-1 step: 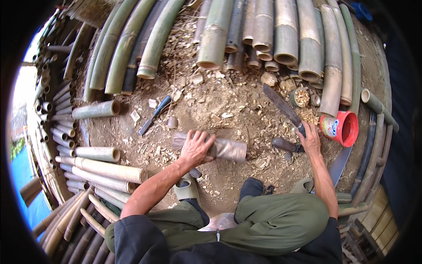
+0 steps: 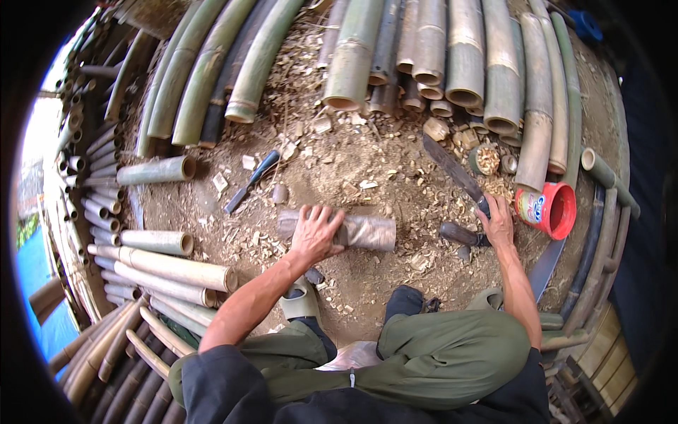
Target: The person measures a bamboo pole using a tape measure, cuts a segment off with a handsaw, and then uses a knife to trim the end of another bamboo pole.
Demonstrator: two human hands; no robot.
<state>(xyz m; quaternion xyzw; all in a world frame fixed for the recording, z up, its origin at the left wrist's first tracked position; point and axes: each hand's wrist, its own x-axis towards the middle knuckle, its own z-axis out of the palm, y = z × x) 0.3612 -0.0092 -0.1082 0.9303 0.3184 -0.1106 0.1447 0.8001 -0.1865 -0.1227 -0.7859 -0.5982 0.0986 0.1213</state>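
Observation:
My left hand (image 2: pixel 316 237) lies over a short round wood block (image 2: pixel 371 233) on the ground in front of my feet, fingers spread across its top and thumb along its near side. The palm hides part of the block. To the right, my right hand (image 2: pixel 498 225) is closed around the dark handle of a large knife (image 2: pixel 455 169). Its long dark blade points away and to the left, resting low over the wood chips. Just left of my right wrist lies a dark wooden handle-like piece (image 2: pixel 462 233).
A blue-handled chisel (image 2: pixel 253 180) lies beyond my left hand. A red plastic tub (image 2: pixel 547 210) is tipped beside my right hand, near a bluish flat blade (image 2: pixel 547 265). Bamboo poles (image 2: pixel 466 63) line the far side, with more bamboo (image 2: pixel 169 268) stacked at left. Chips litter the dirt.
The wood block and my left hand have shifted slightly away from me. My right hand stays on the knife handle. The whole view has moved a little.

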